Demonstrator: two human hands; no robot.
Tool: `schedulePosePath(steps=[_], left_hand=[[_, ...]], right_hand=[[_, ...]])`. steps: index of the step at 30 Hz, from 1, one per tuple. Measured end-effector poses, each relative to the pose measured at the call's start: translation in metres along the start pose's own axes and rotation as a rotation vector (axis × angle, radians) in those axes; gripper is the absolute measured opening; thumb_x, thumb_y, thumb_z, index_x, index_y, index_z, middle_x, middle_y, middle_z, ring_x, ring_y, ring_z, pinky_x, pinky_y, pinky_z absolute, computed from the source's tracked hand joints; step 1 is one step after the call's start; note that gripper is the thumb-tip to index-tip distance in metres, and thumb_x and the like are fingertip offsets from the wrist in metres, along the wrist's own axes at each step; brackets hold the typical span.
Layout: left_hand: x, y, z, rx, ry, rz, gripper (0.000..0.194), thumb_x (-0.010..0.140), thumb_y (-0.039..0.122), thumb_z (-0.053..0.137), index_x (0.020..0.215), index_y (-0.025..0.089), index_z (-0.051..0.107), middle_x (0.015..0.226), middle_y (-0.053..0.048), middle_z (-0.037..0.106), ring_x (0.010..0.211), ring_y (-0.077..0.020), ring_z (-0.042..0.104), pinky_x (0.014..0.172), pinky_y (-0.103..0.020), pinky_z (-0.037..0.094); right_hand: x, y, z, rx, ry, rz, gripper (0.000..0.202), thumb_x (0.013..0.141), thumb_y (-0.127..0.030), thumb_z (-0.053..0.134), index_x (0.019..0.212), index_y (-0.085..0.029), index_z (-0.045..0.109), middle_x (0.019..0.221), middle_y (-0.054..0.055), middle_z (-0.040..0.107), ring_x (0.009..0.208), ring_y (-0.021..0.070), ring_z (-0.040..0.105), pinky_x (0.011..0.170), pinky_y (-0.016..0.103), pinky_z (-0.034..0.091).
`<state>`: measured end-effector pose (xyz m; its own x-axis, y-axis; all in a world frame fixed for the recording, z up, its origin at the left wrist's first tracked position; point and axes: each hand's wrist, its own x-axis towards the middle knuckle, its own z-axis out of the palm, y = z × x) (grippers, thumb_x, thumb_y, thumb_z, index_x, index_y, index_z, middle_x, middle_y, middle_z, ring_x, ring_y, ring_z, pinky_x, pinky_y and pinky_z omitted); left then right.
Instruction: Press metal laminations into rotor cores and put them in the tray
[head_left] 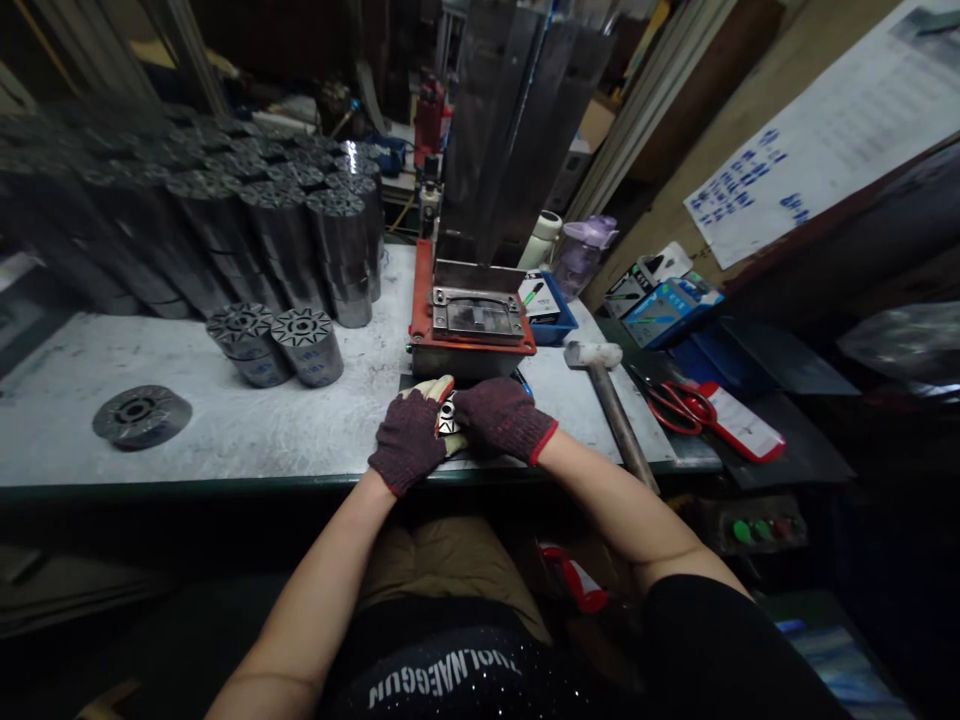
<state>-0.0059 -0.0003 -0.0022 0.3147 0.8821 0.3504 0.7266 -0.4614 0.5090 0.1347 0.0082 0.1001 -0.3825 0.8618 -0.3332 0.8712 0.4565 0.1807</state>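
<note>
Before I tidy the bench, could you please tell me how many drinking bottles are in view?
2: a white bottle behind the blue tray, and a purple bottle right of the white one. Others may be hidden in the dark background.

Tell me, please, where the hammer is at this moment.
In the head view, the hammer lies toward the right of the workbench, between the gloved right hand and the red-handled scissors, its far end near the blue tray.

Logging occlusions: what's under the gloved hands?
Between the left hand and right hand, part of a patterned metal piece shows; the hands cover the rest, so its full outline is hidden.
</note>
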Motion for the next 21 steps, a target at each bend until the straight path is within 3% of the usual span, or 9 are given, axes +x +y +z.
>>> schedulePosePath(steps=[5,9,12,15,18,21], left_hand=[[-0.001,-0.005,0.003,0.012,0.015,0.037,0.078,0.075,0.04,0.079,0.145,0.02,0.05,0.14,-0.012,0.059,0.125,-0.0311,0.056,0.108,-0.044,0.044],[-0.001,-0.002,0.0,-0.008,0.014,0.008,0.077,0.077,0.045,0.078,0.144,0.02,0.05,0.139,-0.011,0.059,0.125,-0.0312,0.056,0.107,-0.044,0.045],[0.001,0.004,0.0,0.028,0.036,-0.042,0.078,0.077,0.049,0.078,0.143,0.019,0.05,0.134,-0.013,0.062,0.12,-0.0322,0.058,0.104,-0.046,0.047],[0.003,0.008,0.002,0.064,0.063,-0.046,0.081,0.076,0.049,0.078,0.145,0.017,0.048,0.137,-0.015,0.059,0.125,-0.034,0.056,0.107,-0.047,0.045],[0.005,0.008,0.003,0.041,0.031,0.011,0.082,0.078,0.046,0.077,0.147,0.017,0.045,0.148,-0.015,0.05,0.135,-0.033,0.048,0.114,-0.045,0.04],[0.006,0.007,0.002,0.019,-0.035,0.02,0.079,0.079,0.045,0.076,0.148,0.019,0.046,0.146,-0.013,0.053,0.133,-0.0309,0.051,0.113,-0.044,0.041]], right_hand=[[0.008,-0.014,-0.013,-0.073,-0.017,0.014,0.028,0.092,-0.008,0.048,0.105,0.001,0.072,0.101,0.03,0.073,0.098,0.0393,0.071,0.078,0.049,0.056],[0.001,0.007,-0.011,-0.094,0.1,0.036,0.033,0.095,-0.009,0.042,0.104,-0.001,0.073,0.095,0.027,0.074,0.094,0.0351,0.071,0.076,0.044,0.053],[-0.001,0.035,-0.005,-0.028,0.407,0.078,0.038,0.102,-0.025,0.041,0.126,-0.011,0.067,0.108,0.019,0.073,0.102,0.031,0.066,0.085,0.042,0.049],[0.015,0.055,-0.001,0.023,0.727,0.117,0.05,0.102,-0.041,0.046,0.14,-0.011,0.057,0.127,0.019,0.065,0.118,0.0327,0.055,0.098,0.044,0.041],[0.037,0.062,-0.003,0.039,0.736,0.081,0.053,0.098,-0.046,0.052,0.137,-0.01,0.059,0.127,0.02,0.064,0.118,0.0341,0.051,0.101,0.045,0.036],[0.046,0.061,-0.011,0.018,0.669,0.057,0.045,0.099,-0.042,0.051,0.129,-0.011,0.064,0.121,0.018,0.065,0.11,0.0321,0.052,0.093,0.042,0.037]])
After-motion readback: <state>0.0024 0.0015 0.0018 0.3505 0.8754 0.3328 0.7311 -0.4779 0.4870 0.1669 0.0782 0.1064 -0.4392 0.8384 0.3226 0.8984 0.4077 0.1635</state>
